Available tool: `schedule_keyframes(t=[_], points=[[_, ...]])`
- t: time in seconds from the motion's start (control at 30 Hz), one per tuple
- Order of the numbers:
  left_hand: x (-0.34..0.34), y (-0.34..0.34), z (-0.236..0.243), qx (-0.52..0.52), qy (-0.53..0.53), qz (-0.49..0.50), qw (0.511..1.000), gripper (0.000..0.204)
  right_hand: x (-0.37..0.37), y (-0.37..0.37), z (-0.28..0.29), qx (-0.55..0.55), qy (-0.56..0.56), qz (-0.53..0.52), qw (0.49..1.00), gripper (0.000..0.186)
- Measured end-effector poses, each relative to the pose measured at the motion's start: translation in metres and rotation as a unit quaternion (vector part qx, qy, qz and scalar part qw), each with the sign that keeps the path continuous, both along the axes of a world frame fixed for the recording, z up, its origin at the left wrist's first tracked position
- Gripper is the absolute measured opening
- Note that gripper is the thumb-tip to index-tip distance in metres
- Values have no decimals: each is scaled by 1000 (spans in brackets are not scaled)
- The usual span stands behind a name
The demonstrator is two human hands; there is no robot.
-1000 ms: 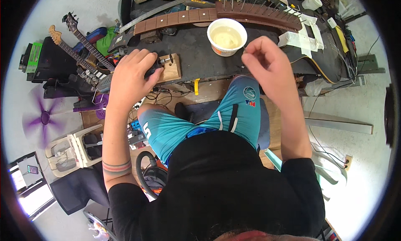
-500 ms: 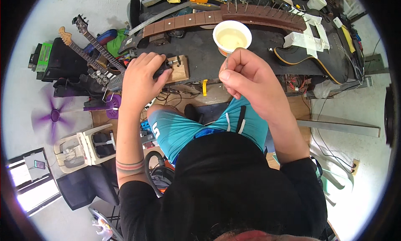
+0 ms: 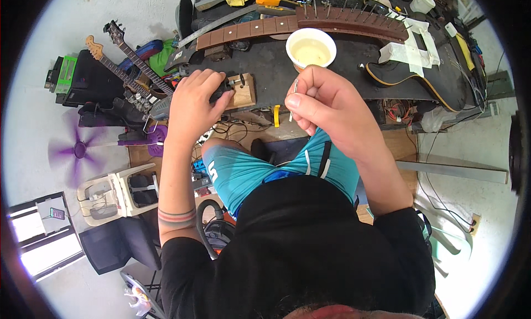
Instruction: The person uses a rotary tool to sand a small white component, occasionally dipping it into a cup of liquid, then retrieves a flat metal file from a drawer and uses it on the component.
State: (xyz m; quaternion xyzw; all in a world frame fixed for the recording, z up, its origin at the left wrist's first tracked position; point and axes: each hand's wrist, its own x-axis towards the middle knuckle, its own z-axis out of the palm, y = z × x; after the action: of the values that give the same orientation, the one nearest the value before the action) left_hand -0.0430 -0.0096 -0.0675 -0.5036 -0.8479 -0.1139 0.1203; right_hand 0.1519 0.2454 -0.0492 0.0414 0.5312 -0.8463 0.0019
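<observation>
Head view: right hand pinches thin metal rod, just in front of white cup.
Left hand: grip curled over dark object beside wooden block.
Table: cup stands between right hand and dotted fretboard.

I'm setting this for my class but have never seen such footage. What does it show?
No machine here: these are a person's bare hands, seen by a head-worn fisheye camera looking down, so straight edges bend. The right hand pinches a thin rod; the left hand covers part of a dark object beside a wooden block. On the dark bench is a white tub of pale liquid; behind it lie a dotted brown strip and a brown bar bristling with metal pins.
</observation>
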Motion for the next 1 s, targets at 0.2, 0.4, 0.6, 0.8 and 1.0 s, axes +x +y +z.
schedule_keyframes(t=[0.2,0.4,0.6,0.8,1.0], points=[[0,2,1,4,5,-5,1000,36,0,-2,-3,19,30,5,999,15],[1,1,0,3,0,-1,1000,36,5,-5,6,43,36,15,998,13],[0,2,-1,4,12,-3,1000,37,4,-6,2,80,94,-22,992,42],[1,1,0,2,1,0,1000,36,0,-3,0,85,46,-32,995,43],[1,2,0,1,2,-2,1000,36,-1,-7,-2,39,56,-50,996,38]])
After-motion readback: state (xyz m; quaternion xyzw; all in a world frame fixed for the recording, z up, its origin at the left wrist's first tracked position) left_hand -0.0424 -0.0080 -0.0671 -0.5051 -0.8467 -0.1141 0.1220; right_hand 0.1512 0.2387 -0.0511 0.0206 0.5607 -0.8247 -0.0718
